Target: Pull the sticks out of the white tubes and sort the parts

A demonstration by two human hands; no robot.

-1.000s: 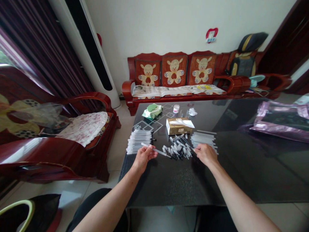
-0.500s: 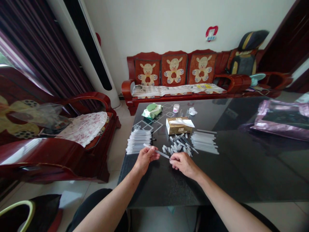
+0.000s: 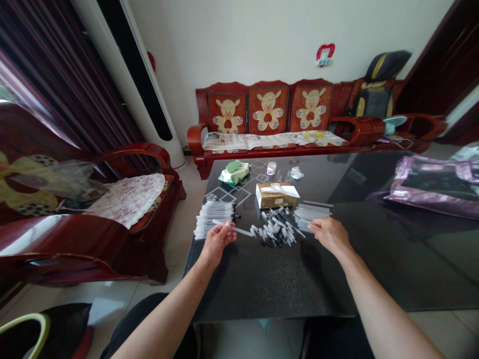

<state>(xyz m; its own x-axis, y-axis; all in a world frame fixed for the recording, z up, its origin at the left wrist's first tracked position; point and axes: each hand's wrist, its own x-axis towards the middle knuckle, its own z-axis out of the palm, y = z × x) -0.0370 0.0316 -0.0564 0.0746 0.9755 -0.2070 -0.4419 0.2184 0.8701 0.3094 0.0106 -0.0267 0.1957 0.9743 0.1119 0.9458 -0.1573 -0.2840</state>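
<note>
My left hand (image 3: 219, 240) pinches a slim, frosted white pen barrel (image 3: 243, 231), which points right and slightly down above the table. Just behind it lies a row of similar white barrels with black ends (image 3: 215, 215), side by side. My right hand (image 3: 331, 233) has its fingers closed at the near right side of another row of plain white barrels (image 3: 312, 210). Whether a barrel is between those fingertips is too hidden to tell. Between the two rows sits a loose pile of clear and black small pen parts (image 3: 277, 227).
Behind the pile stands a gold tissue box (image 3: 277, 199). Farther back are a green wipes pack (image 3: 234, 172), a small white tub (image 3: 271, 168) and a crumpled white tissue (image 3: 296, 173). A purple-edged bag (image 3: 396, 189) lies at the right of the dark glossy table (image 3: 269, 289).
My right hand has left the end of the barrel and moved right to the row of plain barrels. My left hand, still holding its barrel, has shifted slightly left.
</note>
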